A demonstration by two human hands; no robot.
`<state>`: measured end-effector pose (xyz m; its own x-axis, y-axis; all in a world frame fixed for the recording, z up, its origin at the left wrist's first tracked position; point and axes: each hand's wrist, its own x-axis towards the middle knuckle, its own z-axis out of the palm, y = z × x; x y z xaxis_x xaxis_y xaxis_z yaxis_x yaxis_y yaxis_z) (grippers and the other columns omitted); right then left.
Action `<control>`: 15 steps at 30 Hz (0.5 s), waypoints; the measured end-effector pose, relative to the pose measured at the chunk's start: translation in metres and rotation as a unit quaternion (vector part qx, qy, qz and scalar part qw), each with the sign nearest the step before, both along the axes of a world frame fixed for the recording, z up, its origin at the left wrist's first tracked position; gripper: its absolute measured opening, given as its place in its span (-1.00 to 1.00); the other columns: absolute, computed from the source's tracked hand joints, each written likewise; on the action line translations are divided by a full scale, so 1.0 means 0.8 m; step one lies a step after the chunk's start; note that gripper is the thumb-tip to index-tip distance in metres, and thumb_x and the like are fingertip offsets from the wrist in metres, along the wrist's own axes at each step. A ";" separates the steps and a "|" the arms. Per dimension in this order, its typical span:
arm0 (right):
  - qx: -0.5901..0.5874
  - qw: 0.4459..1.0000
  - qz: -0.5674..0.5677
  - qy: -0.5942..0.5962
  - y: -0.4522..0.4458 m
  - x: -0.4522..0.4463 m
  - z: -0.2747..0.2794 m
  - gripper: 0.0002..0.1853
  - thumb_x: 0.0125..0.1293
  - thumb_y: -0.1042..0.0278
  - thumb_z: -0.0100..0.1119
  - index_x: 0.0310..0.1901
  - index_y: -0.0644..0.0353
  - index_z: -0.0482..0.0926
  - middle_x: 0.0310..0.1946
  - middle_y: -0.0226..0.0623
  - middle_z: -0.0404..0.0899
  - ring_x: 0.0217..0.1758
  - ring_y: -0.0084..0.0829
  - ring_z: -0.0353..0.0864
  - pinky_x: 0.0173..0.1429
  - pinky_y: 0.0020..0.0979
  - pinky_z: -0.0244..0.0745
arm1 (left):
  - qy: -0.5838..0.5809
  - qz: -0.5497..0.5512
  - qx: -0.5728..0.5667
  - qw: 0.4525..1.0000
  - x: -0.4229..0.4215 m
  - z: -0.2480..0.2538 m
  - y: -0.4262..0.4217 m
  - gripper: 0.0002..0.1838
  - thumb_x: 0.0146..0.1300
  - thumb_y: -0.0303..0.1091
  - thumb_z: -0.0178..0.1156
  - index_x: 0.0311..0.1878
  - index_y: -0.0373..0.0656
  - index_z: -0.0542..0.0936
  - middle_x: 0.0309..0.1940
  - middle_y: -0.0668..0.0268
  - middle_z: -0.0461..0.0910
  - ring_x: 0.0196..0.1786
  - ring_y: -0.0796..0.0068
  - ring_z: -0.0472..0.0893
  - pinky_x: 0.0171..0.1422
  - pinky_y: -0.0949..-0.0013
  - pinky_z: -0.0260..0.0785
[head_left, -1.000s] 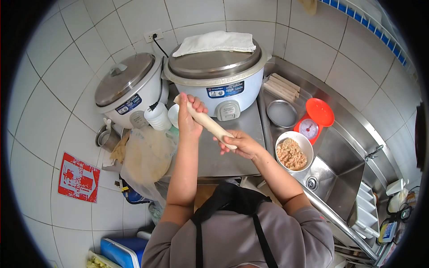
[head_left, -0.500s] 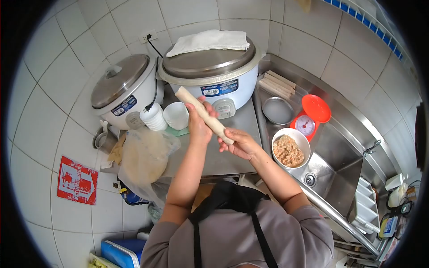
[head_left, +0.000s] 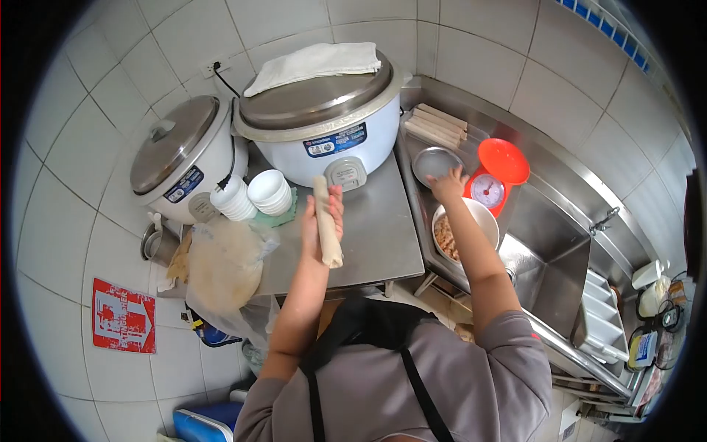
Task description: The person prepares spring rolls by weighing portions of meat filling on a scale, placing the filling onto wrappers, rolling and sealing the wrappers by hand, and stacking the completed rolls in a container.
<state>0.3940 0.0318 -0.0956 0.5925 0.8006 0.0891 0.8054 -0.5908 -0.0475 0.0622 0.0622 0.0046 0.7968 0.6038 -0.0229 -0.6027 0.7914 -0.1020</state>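
A long pale wrapped roll (head_left: 326, 221) lies upright along my left hand (head_left: 322, 225), whose fingers wrap round it above the steel counter. My right hand (head_left: 447, 182) reaches over the front edge of a round grey metal dish (head_left: 434, 163), fingers spread and holding nothing. Beneath my right forearm stands a white bowl (head_left: 482, 218) with a pinkish minced filling (head_left: 445, 237), partly hidden by the arm. Behind the dish, several similar rolls (head_left: 436, 125) lie side by side in a tray. A red kitchen scale (head_left: 487, 190) is just right of my right hand.
Two rice cookers (head_left: 324, 140) (head_left: 184, 151) stand at the back and left, a white cloth (head_left: 317, 66) on the larger. Stacked white cups (head_left: 269, 193) and a plastic bag of round wrappers (head_left: 221, 269) are on the left. A steel sink (head_left: 549, 276) is on the right.
My right hand has let go of the roll and moved right to the metal dish. My left hand keeps the roll, now turned more upright. The view has shifted slightly.
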 end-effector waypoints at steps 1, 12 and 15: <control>-0.027 1.000 -0.008 -0.001 -0.002 0.007 -0.006 -0.31 0.31 -0.27 -0.31 0.06 0.21 0.52 0.27 -0.08 0.23 0.46 -0.05 -0.15 0.35 0.18 -0.20 | -0.070 -0.028 0.046 0.996 0.002 -0.006 -0.001 -0.44 0.40 0.00 -0.23 0.16 -0.36 0.28 -0.04 0.17 0.46 -0.02 0.36 0.54 0.13 0.30 0.46; 0.023 0.996 -0.012 0.082 -0.006 0.022 -0.007 -0.29 0.34 -0.27 -0.42 0.02 0.20 0.55 0.28 -0.07 0.21 0.44 -0.05 -0.07 0.36 0.18 -0.18 | 0.040 0.050 0.171 0.983 0.018 0.001 -0.013 -0.45 0.43 -0.10 -0.30 0.26 -0.39 0.19 0.28 0.01 0.23 0.37 0.18 0.19 0.47 0.17 0.00; 0.065 0.993 -0.015 0.096 -0.015 0.024 -0.001 -0.32 0.36 -0.22 -0.42 -0.01 0.20 0.57 0.20 -0.04 0.32 0.40 -0.06 0.04 0.34 0.16 -0.11 | 0.058 0.041 0.162 0.984 0.015 -0.003 -0.014 -0.43 0.43 -0.07 -0.32 0.26 -0.41 0.18 0.29 -0.01 0.21 0.37 0.15 0.19 0.47 0.15 0.00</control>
<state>0.4130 0.0198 -0.0966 0.6319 0.7716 0.0726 0.7562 -0.5933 -0.2760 0.0744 0.0508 0.0026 0.7484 0.6566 0.0932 -0.6586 0.7194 0.2205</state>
